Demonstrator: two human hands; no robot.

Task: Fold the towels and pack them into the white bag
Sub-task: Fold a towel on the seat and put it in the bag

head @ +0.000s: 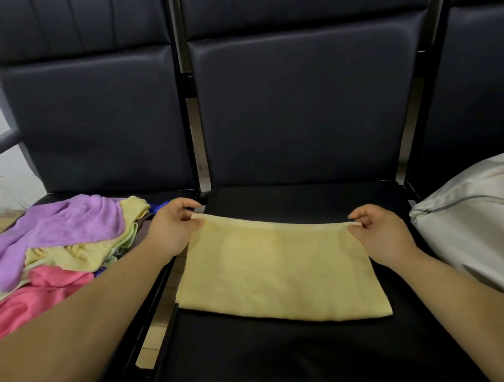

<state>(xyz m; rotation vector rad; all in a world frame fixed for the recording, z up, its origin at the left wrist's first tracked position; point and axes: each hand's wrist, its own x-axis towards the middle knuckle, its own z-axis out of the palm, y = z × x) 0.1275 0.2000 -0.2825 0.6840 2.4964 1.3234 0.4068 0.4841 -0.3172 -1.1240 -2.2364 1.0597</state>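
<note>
One yellow towel [284,267] lies flat on the middle chair seat [292,357], mid-fold. The left grip [172,230] and right grip [382,235] each pinch a far corner. Next, probably, that edge comes toward the near one, corners matched. One white bag [474,236] sits at the right. The unfolded pile [46,251] on the left shows at least four colours, exact count unclear.

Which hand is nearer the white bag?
Right. The right hand pinches the towel at its corner beside the bag; the left hand pinches the opposite corner, farther away.
</note>
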